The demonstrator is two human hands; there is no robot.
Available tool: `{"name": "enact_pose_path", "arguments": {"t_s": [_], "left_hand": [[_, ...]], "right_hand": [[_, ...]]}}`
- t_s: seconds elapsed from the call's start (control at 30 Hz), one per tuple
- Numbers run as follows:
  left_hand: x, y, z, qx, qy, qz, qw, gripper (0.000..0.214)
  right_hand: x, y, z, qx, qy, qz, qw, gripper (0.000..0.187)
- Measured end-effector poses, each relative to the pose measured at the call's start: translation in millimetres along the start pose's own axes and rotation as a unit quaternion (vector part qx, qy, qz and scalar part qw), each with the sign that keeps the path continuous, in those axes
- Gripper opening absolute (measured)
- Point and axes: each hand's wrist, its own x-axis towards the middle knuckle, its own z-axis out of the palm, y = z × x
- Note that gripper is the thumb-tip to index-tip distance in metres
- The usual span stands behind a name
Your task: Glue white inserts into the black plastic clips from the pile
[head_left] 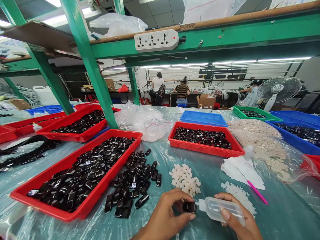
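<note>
Grips, two, both mine. Left grip (163,213), lower centre: fingers and thumb pinched on one black case (189,207). Right grip (250,226), lower right: closed around one clear bottle (226,209), its nozzle at the case's right end; whether the two touch I cannot tell.

On the desk (208,176):
- Loose black cases, one heap (133,180), left of my left grip; overlapped, past counting.
- Pale bits, one heap (185,180), just beyond my left grip; dozens.
- White bits, one heap (238,197), beside my right grip; too small to count.
- Pink tool (257,192), one, right of frame, its thin tip over one white cloth (240,170).
- Near red tray (67,216), one, lower left, filled with black cases.
- Middle red tray (200,149), one, centre right, holding black pieces.
- Blue tray (203,118), one, just behind it.

Above, upper centre: power strip (156,40), one, three sockets. Background: three people, one fan (277,88).
</note>
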Motion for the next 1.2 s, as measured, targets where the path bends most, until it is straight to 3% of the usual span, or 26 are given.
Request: {"name": "enact_pose_path", "arguments": {"t_s": [0.1,0.27,0.4,0.57,0.73,0.8,0.9,0.97,1.07,1.2], "left_hand": [[-1.5,-1.9,2.0,-0.051,0.005,-0.03,0.998,0.023],[-3.3,-5.0,4.0,-0.094,0.014,-0.075,0.993,0.027],[-2.6,-5.0,4.3,-0.116,0.0,-0.078,0.99,0.026],[-2.6,-4.8,4.3,-0.132,-0.007,-0.083,0.988,0.025],[0.8,-0.1,1.1,-0.114,0.008,-0.087,0.99,0.019],[2.3,1.5,-0.2,-0.12,0.012,-0.087,0.989,0.017],[3.5,1.0,-1.2,-0.136,0.023,-0.082,0.987,0.016],[4.3,-0.3,-1.3,-0.146,0.038,-0.078,0.986,0.018],[5.7,-1.5,-1.4,-0.152,0.046,-0.072,0.985,0.02],[6.1,-1.4,-1.4,-0.159,0.037,-0.059,0.985,0.015]], "right_hand": [[10.8,8.3,-9.6,0.014,-0.033,0.032,0.999,0.049],[24.1,17.6,-17.9,0.038,-0.038,0.034,0.998,0.061],[33.0,20.9,-18.9,-0.062,-0.025,-0.022,0.998,0.06],[40.8,25.4,-18.8,-0.227,-0.009,-0.049,0.973,0.061],[35.2,21.9,-14.9,-0.289,0.005,-0.131,0.948,0.052],[31.2,17.3,-15.5,-0.324,0.036,-0.221,0.919,0.049],[24.3,10.4,-17.4,-0.355,0.082,-0.395,0.843,0.028],[19.5,7.3,-15.3,-0.342,0.024,-0.486,0.804,0.011],[14.5,5.9,-4.8,-0.375,-0.133,-0.526,0.752,0.014],[14.9,9.7,9.8,-0.462,-0.186,-0.503,0.706,0.023]]}}
